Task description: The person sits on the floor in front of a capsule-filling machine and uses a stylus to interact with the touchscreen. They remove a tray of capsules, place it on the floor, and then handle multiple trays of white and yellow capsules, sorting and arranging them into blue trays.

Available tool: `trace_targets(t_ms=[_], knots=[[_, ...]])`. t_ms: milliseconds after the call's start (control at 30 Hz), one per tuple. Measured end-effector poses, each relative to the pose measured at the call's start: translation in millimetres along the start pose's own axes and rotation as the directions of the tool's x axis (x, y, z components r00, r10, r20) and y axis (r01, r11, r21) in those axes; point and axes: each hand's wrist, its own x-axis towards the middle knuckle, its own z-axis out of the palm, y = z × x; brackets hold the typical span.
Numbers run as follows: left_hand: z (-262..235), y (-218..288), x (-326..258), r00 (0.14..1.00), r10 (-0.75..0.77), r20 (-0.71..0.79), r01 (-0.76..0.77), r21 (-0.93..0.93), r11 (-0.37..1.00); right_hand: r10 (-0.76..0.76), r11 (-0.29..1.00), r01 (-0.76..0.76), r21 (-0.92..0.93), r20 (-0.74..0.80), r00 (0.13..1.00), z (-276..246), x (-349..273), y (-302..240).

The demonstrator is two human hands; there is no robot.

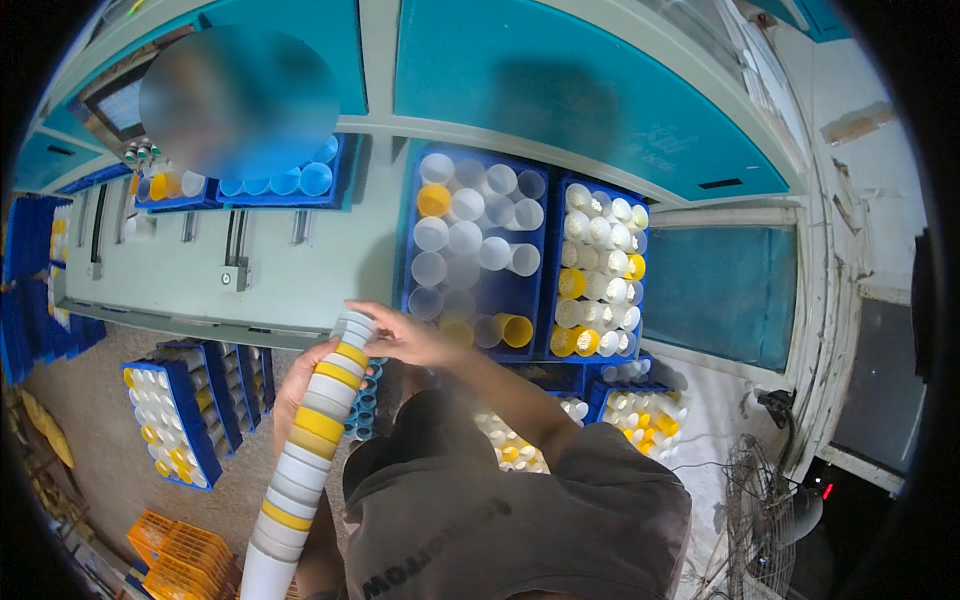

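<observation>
A long stack of nested white and yellow cups [312, 432] leans across my front, its lower end near the bottom edge. My left hand [290, 388] is wrapped round its upper part from the left side. With closed fingers, my right hand [408, 338] grips the white cups at the top end of the stack. Right of my hands, a blue tray [515, 285] holds rows of upright cups, mostly white and a few yellow. Beside it, a second blue tray [551, 262] is packed with white and yellow cups that have pale contents.
A pale machine bed [170, 280] with slots and clamps extends to the left, under teal panels [590, 90]. Stacked blue trays of cups [190, 425] stand on the floor at left, near orange crates [190, 555]. A wire fan [765, 510] stands at lower right.
</observation>
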Motion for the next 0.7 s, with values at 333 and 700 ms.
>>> trace_targets(t_ms=[333,700], knots=[[-2,-2,-35,0.988,0.117,-0.103,-0.118,-0.004,0.993,0.046,0.999,-0.043,0.016,-0.321,0.946,-10,26,5],[18,18,-43,0.958,0.108,-0.264,-0.049,0.222,0.974,0.399,0.903,-0.419,0.093,0.176,0.9,25,21,-5]])
